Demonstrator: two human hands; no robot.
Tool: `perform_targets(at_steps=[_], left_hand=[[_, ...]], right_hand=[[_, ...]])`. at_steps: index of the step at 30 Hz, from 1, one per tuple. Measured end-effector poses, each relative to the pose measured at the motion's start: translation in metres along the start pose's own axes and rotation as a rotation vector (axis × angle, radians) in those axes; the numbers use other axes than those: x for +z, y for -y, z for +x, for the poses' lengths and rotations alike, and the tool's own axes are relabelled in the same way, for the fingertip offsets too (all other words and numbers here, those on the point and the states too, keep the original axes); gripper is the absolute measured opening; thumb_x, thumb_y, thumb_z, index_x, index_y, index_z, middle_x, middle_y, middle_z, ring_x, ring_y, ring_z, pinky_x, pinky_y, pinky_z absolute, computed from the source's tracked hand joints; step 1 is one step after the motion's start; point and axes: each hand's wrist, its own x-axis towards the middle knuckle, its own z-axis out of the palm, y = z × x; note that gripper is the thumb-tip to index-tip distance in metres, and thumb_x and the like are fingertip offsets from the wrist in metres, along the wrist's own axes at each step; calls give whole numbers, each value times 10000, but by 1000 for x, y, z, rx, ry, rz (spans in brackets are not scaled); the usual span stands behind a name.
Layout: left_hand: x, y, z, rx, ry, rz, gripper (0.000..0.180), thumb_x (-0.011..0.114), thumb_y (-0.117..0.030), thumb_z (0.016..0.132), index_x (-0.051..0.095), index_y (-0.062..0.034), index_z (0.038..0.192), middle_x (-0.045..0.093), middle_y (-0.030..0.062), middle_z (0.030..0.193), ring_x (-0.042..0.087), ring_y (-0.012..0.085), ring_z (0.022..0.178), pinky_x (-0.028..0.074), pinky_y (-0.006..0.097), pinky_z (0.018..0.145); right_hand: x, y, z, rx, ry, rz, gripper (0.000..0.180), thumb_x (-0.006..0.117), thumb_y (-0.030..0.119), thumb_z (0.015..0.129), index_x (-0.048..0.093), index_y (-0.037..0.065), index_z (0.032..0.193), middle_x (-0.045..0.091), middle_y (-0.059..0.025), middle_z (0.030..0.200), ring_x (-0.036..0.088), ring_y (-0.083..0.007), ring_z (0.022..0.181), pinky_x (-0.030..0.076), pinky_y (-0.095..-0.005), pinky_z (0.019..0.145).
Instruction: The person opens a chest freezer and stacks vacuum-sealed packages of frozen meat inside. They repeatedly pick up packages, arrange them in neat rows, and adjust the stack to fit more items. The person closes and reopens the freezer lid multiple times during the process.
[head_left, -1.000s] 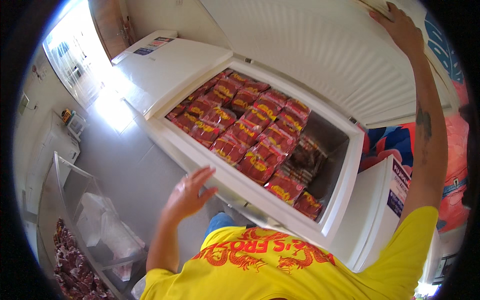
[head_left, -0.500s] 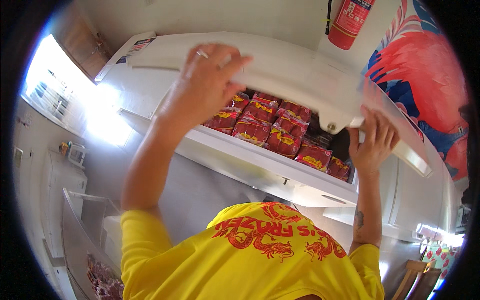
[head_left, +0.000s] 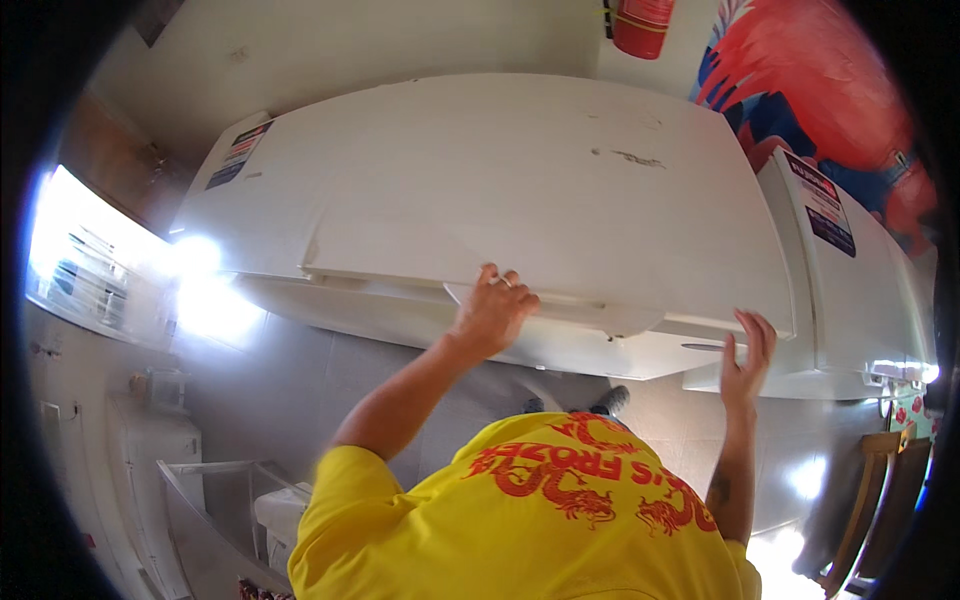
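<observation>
A white chest freezer lid lies lowered over the freezer, hiding its contents. My left hand is at the middle of the lid's front edge, its fingers curled over the handle. At the front right corner of the lid is my right hand, thumb and fingers apart, with the fingertips against or very close to the edge. Nothing is held in the right hand. Below the lid, the freezer's white front wall shows.
Another white freezer with a label stands at the right. A red fire extinguisher hangs on the wall behind, beside a pink and blue mural. Wooden furniture stands lower right; a clear-sided case is lower left.
The lid has come down, covering the red packs that showed inside the freezer. My left hand has moved down and right to the lid's front edge; my right hand has dropped lower.
</observation>
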Motion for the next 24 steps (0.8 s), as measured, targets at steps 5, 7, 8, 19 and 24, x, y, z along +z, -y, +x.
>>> perform_targets(at_steps=[5,7,8,19,24], left_hand=[[41,-15,-3,-51,-19,-78,120,591,-157,817,652,-190,915,655,-20,955,553,184,1048,296,462,1002],[53,-19,-10,-93,-24,-132,139,584,-126,809,657,-177,915,653,-14,956,545,195,1060,292,471,1007],[58,-21,-13,-109,-24,-157,149,581,-110,805,660,-171,915,653,-11,957,541,200,1066,290,475,1010],[0,-108,-6,-207,-419,-313,337,668,-98,749,602,-106,1079,607,78,1055,518,278,1077,323,502,991],[16,-270,43,123,-275,-798,286,669,-159,813,605,-96,1084,601,82,1080,564,290,1028,393,451,936]], right_hand=[[-42,-36,-72,201,75,-40,223,598,35,879,635,28,1098,619,-156,1104,571,-318,1061,440,-419,943],[-50,-44,-100,242,107,-45,231,586,5,870,629,25,1096,620,-140,1102,574,-304,1048,446,-401,933],[-51,-49,-113,269,123,-47,236,580,-10,866,626,23,1095,620,-132,1100,575,-296,1042,449,-392,928],[-53,-129,-260,694,398,327,311,678,100,840,623,87,1145,609,-111,1067,597,-225,908,507,-357,800],[-69,-175,-432,1227,604,409,343,684,221,818,665,70,1125,683,-157,1030,650,-272,930,515,-375,812]])
